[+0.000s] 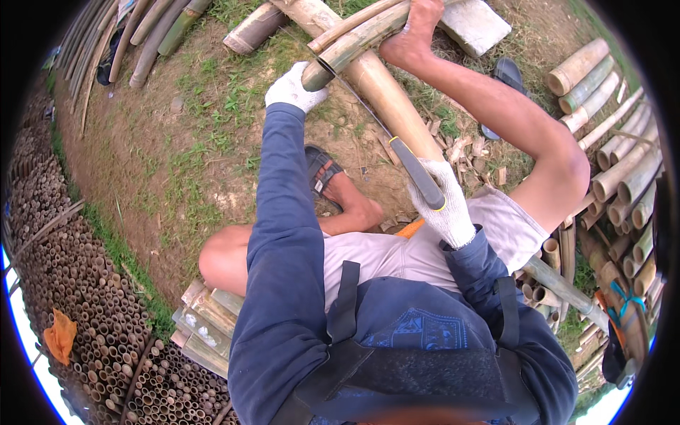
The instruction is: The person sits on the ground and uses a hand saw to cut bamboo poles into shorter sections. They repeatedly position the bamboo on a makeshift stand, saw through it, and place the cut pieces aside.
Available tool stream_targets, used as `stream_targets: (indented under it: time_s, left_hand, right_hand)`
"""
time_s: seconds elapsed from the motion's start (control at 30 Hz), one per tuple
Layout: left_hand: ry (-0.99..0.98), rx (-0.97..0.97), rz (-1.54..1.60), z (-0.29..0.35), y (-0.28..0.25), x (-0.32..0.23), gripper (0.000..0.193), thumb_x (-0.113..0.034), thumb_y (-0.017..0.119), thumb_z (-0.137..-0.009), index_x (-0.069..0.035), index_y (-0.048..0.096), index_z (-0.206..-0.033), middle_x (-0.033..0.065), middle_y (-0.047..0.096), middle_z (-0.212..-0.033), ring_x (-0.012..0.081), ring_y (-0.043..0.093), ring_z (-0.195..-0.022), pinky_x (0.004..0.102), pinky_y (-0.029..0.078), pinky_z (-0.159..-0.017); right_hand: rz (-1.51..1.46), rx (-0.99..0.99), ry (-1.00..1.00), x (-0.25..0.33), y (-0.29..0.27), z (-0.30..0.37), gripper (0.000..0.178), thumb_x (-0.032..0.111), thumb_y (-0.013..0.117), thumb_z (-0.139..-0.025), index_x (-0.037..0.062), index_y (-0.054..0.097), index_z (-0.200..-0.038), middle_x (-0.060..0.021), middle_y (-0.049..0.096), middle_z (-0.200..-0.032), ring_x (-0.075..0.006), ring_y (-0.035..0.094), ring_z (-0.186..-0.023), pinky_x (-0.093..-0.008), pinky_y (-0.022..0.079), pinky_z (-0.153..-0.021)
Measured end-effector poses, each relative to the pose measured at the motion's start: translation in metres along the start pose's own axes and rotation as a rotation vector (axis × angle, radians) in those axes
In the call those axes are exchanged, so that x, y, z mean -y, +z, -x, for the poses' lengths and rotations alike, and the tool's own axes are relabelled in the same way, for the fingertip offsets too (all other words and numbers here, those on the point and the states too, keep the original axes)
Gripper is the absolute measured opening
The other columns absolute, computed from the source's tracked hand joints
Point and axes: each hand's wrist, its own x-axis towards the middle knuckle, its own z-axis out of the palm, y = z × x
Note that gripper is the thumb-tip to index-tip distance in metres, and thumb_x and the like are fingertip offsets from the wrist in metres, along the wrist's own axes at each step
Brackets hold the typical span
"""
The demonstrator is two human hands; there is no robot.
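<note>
My left hand (296, 88), in a white knit glove, is wrapped round the near end of a greenish bamboo pole (365, 37). The pole lies across a thicker pale bamboo log (388, 95), with my bare raised foot (414, 39) on it farther along. My gloved right hand (446, 205) grips a handsaw (416, 173) by its grey handle with yellow edging. The saw's thin blade slants up and left to a dark slit in the pole, just beyond my left hand. How deep the blade sits cannot be made out.
A pale stone block (476, 28) lies beyond the foot. Cut bamboo lengths (623, 159) are piled at the right, with long poles (152, 35) at the far left. A large bamboo stack (92, 312) fills the lower left. Wood chips (467, 149) litter the ground by the log.
</note>
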Motion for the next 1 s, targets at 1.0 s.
stream_targets:
  time_s: [1.0]
  left_hand:
    - [-0.095,-0.068,0.143,0.001,-0.007,0.007,0.086,-0.053,0.093,-0.07,-0.019,0.064,-0.144,0.0161,0.078,-0.129,0.0383,0.075,-0.119,0.0467,0.059,-0.105]
  right_hand:
    - [-0.093,-0.016,0.011,-0.028,0.063,-0.062,0.047,0.006,0.083,-0.089,0.0067,0.068,-0.134,-0.017,0.07,-0.126,-0.0336,0.07,-0.118,-0.0399,0.055,-0.103]
